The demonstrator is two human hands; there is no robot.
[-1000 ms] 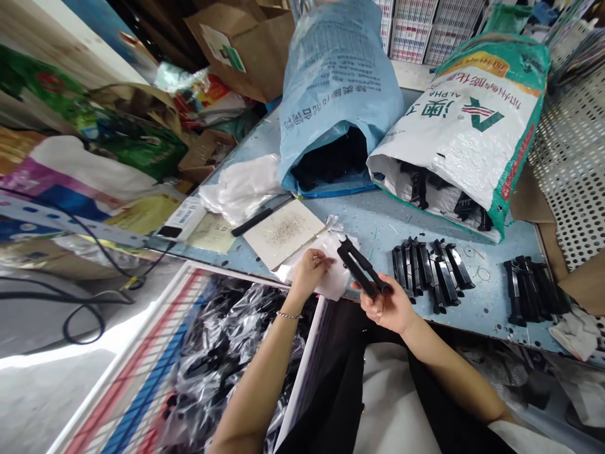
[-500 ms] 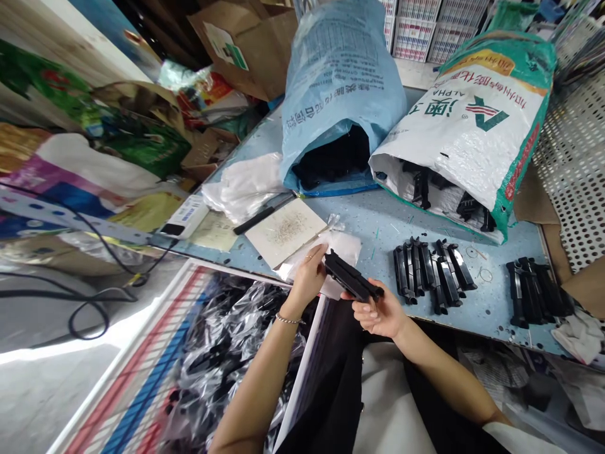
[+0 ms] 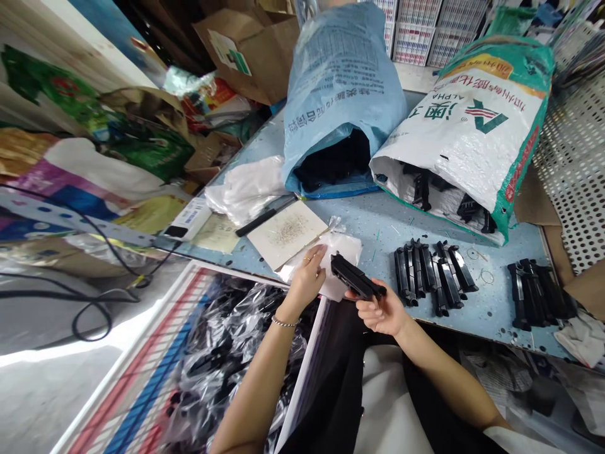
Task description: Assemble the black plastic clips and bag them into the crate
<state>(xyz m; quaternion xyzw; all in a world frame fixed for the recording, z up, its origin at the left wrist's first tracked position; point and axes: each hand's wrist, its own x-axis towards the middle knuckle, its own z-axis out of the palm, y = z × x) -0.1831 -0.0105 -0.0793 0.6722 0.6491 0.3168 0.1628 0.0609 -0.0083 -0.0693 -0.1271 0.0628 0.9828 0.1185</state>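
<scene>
My right hand (image 3: 384, 310) is closed round a long black plastic part (image 3: 354, 277), held just above the near edge of the blue table (image 3: 378, 222). My left hand (image 3: 308, 274) lies on a white plastic bag (image 3: 344, 247) just left of that part, fingers curled together against the plastic. Whether they pinch anything is hidden. A row of similar black parts (image 3: 432, 272) lies on the table to the right, and a second group (image 3: 539, 291) further right.
A blue sack (image 3: 338, 75) and a white-green sack (image 3: 472, 120) lie open at the back, both with black parts inside. A white tile (image 3: 286, 232) and a black marker (image 3: 265, 215) sit left of the bag. A bin of clear bags with black parts (image 3: 227, 359) stands below left.
The black part swung from pointing up and away to lying lower and flatter in my right hand. My left hand slid slightly right along the white bag, closer to the part.
</scene>
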